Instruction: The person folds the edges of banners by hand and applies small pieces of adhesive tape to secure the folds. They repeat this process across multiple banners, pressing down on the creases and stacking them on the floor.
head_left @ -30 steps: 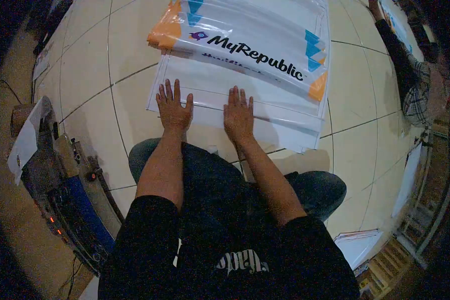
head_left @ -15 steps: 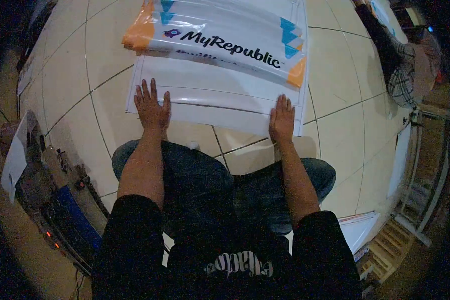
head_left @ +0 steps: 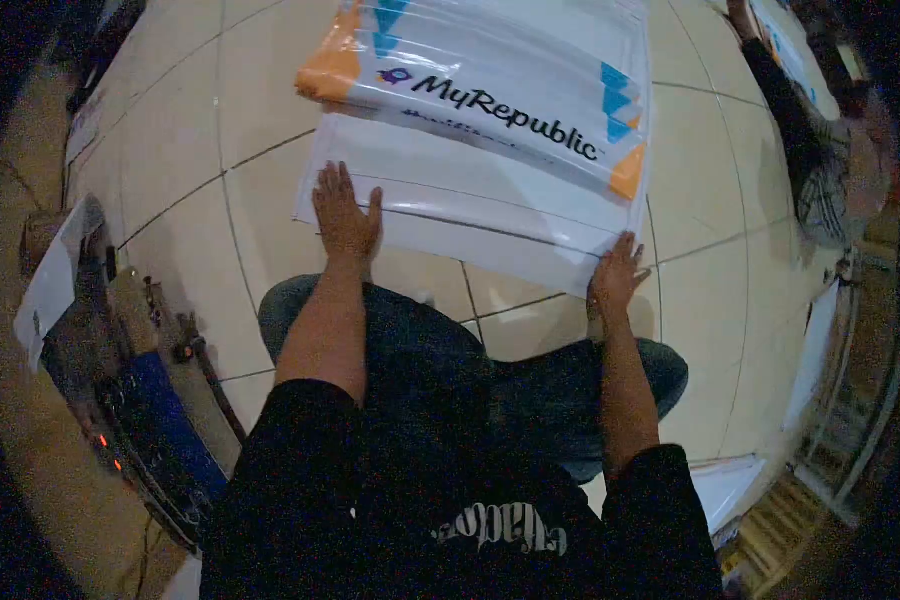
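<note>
A white vinyl banner (head_left: 370,150) lies on the floor before my knees, its printed part folded or rolled over the plain near part. The print (head_left: 505,118) reads "MyRepublic", with orange corners and teal triangles. My left hand (head_left: 347,215) rests flat on the banner's near left corner, fingers up and thumb out to the side. At the near right corner is my right hand (head_left: 618,278), its fingers apart and touching the edge. A straight crease or seam runs across the near strip between both hands.
Cream floor tiles (head_left: 705,150) surround the banner. A person in dark sleeves (head_left: 785,110) works at the far right beside another printed sheet. On the left lie a blue panel (head_left: 175,420) and tools; a wooden slatted frame (head_left: 795,500) stands at lower right.
My right hand has slid down to the near right corner and its fingers have spread. My left hand stays flat near its corner. The whole view has shifted rightward.
</note>
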The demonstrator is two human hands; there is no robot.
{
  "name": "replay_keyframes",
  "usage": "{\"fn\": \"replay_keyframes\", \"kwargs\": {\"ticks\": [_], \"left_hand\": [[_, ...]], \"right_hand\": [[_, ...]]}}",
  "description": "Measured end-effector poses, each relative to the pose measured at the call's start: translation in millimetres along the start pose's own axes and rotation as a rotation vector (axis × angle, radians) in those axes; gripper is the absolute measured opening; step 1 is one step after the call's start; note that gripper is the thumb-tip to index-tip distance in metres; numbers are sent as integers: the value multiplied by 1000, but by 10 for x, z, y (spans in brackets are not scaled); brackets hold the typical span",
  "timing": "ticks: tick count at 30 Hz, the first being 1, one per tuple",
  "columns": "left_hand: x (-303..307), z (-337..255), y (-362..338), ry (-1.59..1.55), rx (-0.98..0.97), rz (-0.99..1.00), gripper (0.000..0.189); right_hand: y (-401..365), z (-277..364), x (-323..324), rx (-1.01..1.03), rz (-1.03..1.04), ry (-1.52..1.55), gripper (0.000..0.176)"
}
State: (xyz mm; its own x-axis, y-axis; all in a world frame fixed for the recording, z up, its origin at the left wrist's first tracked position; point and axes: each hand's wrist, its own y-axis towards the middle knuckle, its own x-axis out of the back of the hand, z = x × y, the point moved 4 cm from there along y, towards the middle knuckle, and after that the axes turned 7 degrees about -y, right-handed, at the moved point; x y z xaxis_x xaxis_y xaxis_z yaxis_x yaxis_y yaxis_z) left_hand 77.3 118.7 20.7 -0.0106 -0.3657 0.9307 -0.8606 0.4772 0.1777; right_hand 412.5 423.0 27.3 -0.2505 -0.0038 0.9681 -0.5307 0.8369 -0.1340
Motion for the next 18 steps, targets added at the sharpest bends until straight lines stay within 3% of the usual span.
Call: {"fn": "replay_keyframes", "kwargs": {"ticks": [1,2,4,5,6,7,8,9,10,18], "left_hand": [[8,-11,-14,-7,4,14,67],[3,3,-29,6,16,4,67],[-13,18,-32,0,-11,31,59],[4,27,-26,7,-13,28,59],[11,18,-18,17,-17,55,55],[14,6,-11,25,-21,82,52],[23,5,-9,25,-29,80,52],[15,10,-23,57,-29,95,50],[-4,13,-9,87,-30,106,49],[-67,33,5,94,-17,101,48]], "right_hand": [[33,72,74,-37,57,-116,52],[82,213,-37,14,-30,-75,55],[101,823,-117,239,-206,375,55],[-14,1301,167,290,-43,511,54],[-116,1776,450,345,-27,675,54],[-159,2232,416,504,-98,611,54],[-208,2645,646,537,88,602,54],[-295,2999,588,678,-139,507,54],[-323,3306,527,753,-194,383,53],[-320,3354,610,746,-230,406,48]]}}
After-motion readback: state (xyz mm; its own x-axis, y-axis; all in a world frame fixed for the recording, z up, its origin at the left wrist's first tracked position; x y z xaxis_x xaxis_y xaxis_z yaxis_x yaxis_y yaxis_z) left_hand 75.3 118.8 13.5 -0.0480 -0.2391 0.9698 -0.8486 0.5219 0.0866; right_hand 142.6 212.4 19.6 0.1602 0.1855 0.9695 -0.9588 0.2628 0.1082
